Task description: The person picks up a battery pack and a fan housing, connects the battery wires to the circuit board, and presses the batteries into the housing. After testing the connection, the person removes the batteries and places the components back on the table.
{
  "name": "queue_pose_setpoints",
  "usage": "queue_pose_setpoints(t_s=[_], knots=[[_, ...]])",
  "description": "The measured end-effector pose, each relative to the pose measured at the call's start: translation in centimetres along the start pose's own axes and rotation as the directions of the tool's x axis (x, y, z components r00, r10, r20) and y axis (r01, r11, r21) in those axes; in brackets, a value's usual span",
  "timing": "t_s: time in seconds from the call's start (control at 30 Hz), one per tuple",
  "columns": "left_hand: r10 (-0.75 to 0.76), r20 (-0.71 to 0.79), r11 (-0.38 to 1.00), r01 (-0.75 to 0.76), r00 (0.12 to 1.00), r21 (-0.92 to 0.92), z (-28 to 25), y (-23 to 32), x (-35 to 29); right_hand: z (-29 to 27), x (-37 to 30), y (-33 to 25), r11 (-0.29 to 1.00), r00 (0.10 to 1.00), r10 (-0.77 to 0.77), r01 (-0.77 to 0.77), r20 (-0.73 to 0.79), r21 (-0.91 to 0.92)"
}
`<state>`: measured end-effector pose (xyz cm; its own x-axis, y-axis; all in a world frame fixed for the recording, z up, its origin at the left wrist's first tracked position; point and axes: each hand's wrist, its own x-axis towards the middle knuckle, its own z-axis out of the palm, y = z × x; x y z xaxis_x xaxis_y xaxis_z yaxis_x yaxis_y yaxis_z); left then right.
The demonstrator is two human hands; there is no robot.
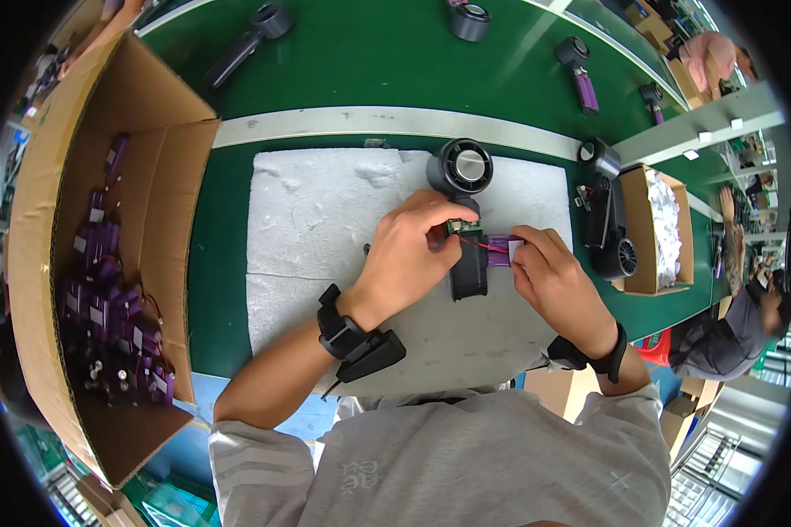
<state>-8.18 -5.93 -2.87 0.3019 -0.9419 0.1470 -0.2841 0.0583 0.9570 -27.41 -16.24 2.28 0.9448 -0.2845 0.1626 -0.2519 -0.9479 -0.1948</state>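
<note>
A black handheld fan (pixel 462 169) lies on a white foam sheet (pixel 316 211), its round head pointing away from me and its handle toward me. Near the top of the handle a small green circuit board (pixel 464 226) is exposed. My left hand (pixel 416 244) is closed on the fan there, thumb and fingers around the circuit board. In my right hand (pixel 554 274) is a purple battery (pixel 499 251) with a pale label, pinched beside the handle's right side. A thin red wire runs between the battery and the board.
A tall cardboard box (pixel 163 220) on the left holds several purple batteries. Dark fan parts (pixel 603 220) and a smaller box with white packing (pixel 628 228) stand at the right. Beyond a pale rail (pixel 351 123), more fans lie on the green surface (pixel 369 61). Other people sit farther off.
</note>
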Motion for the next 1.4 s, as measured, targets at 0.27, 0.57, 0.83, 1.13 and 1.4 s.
queue_pose_setpoints(t_s=[0.27, 0.57, 0.83, 1.13, 1.4], knots=[[-0.018, 0.005, 1.000, 0.018, 1.000, -0.021, 0.2, -0.1, 0.1, 0.5, -0.9, 1.1, 0.993, 0.998, 0.055, -0.055, 0.005, 0.105], [-0.029, -0.073, 1.000, 0.030, 0.997, 0.002, 0.1, 0.2, -0.1, -7.3, -6.2, 11.7, 0.814, 0.716, 0.496, -0.580, -0.492, -0.023], [-0.082, -0.044, 0.997, 0.083, 0.996, 0.011, 0.3, -0.2, -0.4, -1.8, -0.7, 2.9, 0.901, 0.970, 0.235, -0.193, -0.063, 0.388], [-0.040, -0.018, 0.998, 0.040, 0.999, 0.044, 0.2, 0.0, 0.0, 0.4, 1.0, 3.6, 0.758, 0.976, 0.060, -0.180, 0.208, 0.627], [0.042, 0.017, 0.989, -0.044, 0.999, 0.141, -0.5, -0.5, 0.1, 1.9, -0.1, 3.4, 0.043, 0.864, 0.159, -0.490, 0.479, 0.871]])
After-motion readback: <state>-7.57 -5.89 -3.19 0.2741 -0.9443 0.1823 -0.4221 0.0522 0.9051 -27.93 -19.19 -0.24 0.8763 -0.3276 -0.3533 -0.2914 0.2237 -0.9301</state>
